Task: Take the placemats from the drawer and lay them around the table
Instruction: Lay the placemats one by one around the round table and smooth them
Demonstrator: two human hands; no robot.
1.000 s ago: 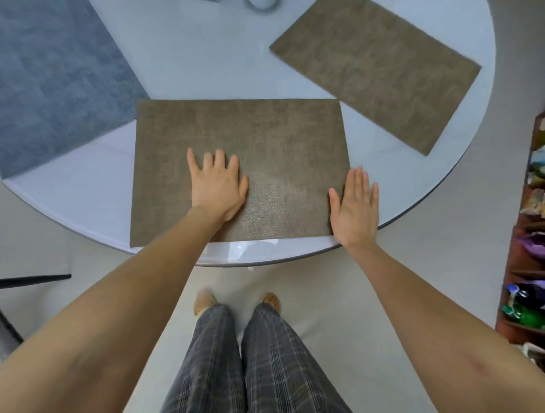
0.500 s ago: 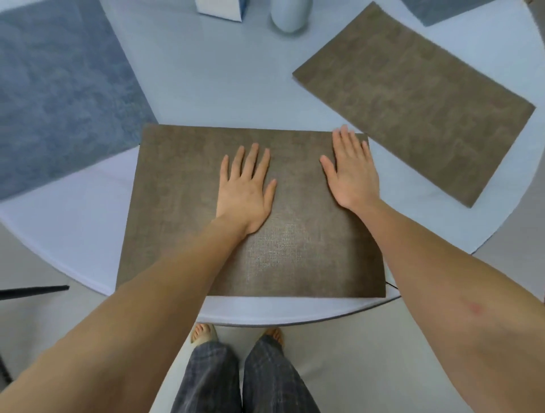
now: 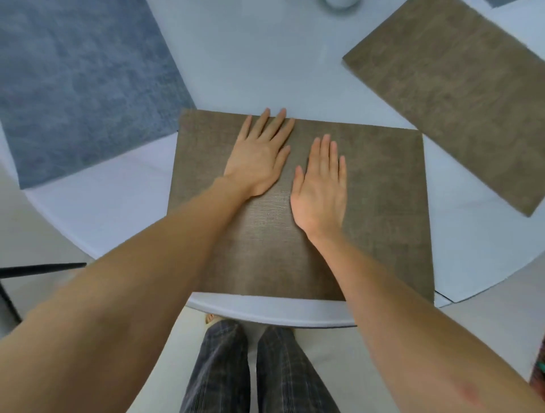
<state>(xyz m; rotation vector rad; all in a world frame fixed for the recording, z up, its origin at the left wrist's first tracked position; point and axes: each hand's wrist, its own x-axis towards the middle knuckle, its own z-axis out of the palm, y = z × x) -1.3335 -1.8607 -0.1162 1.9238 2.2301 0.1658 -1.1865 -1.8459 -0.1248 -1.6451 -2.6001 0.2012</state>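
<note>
From the head view much is cut off; a pale rounded object (image 3: 339, 3) at the far edge shows only its base, too little to name; a sliver of a grey-blue placemat (image 3: 501, 2) peeks in at the top right corner; something coloured at the lower right edge is too cropped to make out; a dark thin bar (image 3: 44, 268) juts in from the left beside the desk, its nature unclear. The forearms hide the near corners of the brown placemat (image 3: 383, 206), which lies flat on the round white desk (image 3: 250, 59) just in front of the person, its near edge close to the desk's rim; it is rectangular, with a fine woven, linen-like grain. The left hand (image 3: 259, 156) lies open and flat on it, palm down, fingertips reaching just past its far edge; the right hand (image 3: 320, 188) lies open and flat just beside it, fingers together. A second brown placemat (image 3: 457, 97) sits angled to the right, apart; a blue placemat (image 3: 82, 82), mottled and softer-looking, lies to the left, overhanging the desk's rim; plaid trousers (image 3: 250, 371) show below.
</note>
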